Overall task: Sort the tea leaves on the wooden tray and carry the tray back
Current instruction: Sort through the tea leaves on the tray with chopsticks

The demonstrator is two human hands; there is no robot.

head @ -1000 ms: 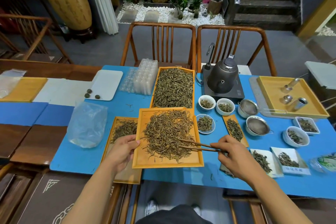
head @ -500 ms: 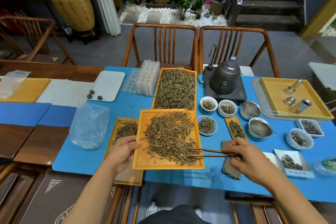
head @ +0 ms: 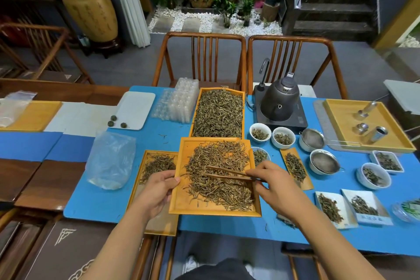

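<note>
On the wooden tray (head: 181,206), gripped by the left hand (head: 156,191), right hand (head: 272,185) pinches chopsticks (head: 227,175) over tea leaves (head: 218,166).

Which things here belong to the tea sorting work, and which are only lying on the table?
In use:
wooden tray, gripped by the left hand
tea leaves on it
wooden tweezers, held by the right hand

Lying about:
kettle
two strainers
plastic bag
full tray of leaves
white cups
</note>
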